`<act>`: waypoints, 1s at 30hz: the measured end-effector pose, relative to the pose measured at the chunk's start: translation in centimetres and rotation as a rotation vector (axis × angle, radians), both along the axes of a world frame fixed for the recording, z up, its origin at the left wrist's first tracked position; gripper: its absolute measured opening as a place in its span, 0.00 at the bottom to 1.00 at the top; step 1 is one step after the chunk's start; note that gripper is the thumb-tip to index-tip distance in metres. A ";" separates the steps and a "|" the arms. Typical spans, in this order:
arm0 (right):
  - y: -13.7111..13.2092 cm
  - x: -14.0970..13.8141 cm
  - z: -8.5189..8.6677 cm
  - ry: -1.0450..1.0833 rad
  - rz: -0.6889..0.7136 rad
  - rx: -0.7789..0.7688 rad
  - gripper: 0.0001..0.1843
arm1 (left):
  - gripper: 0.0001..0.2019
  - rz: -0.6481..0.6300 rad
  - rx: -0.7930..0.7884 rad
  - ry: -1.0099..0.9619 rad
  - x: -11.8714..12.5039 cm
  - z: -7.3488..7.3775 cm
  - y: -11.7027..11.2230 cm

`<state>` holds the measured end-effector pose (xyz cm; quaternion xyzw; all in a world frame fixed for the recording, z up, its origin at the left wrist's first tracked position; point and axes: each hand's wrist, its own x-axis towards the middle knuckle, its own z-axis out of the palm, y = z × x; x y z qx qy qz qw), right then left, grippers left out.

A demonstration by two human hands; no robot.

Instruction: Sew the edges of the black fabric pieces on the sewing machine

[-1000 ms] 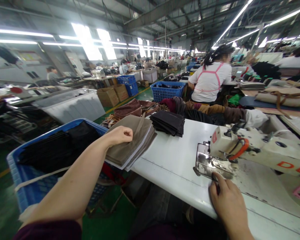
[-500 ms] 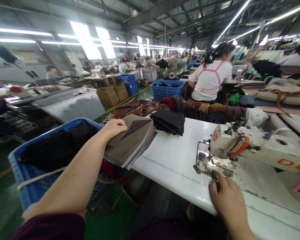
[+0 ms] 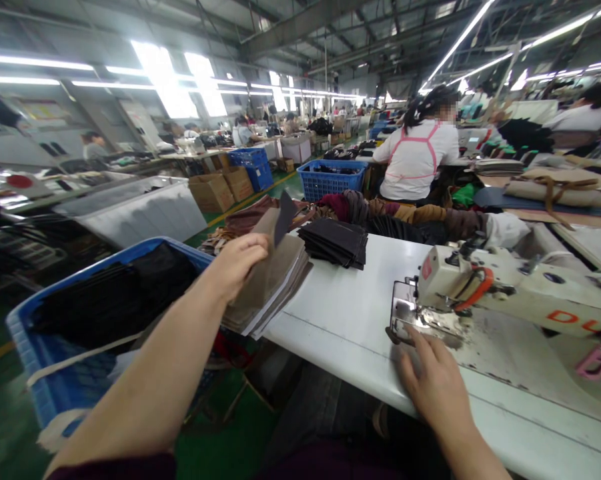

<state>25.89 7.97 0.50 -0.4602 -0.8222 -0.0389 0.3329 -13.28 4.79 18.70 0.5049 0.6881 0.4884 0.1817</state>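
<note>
My left hand [image 3: 243, 260] is closed on a piece of fabric [image 3: 283, 219], brown-grey with a dark side, which stands up from the fingers. Below it lies a stack of brown-grey fabric pieces [image 3: 285, 275] with white layers in it, at the table's left edge. My right hand [image 3: 433, 380] rests by the metal plate [image 3: 404, 303] of a white sewing machine [image 3: 505, 297]; its thumb and fingers are apart with nothing between them. Between the stack and the machine sits a pile of black fabric pieces [image 3: 334, 243].
A blue basket [image 3: 25, 327] of black pieces stands left of the white table [image 3: 345, 320]. Heaped cloth [image 3: 420, 217] runs along the far edge. Beyond it a person in a white shirt [image 3: 415, 163] sits near another blue basket [image 3: 330, 181].
My left hand has raised the fabric piece off the stack and moved slightly right. My right hand has shifted a little left, and its fingers have spread.
</note>
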 end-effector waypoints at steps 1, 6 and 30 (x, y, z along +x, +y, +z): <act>-0.3 -0.8 0.6 0.032 0.063 -0.020 0.27 | 0.04 -0.084 0.016 0.017 1.9 -1.3 0.0; -1.3 -3.6 2.5 -0.025 0.314 -0.115 0.35 | 0.03 -0.327 0.065 0.034 11.4 -10.7 -0.1; -2.6 2.9 0.4 0.153 0.136 -0.602 0.11 | 0.12 -0.662 -0.218 0.234 8.5 -16.6 -3.5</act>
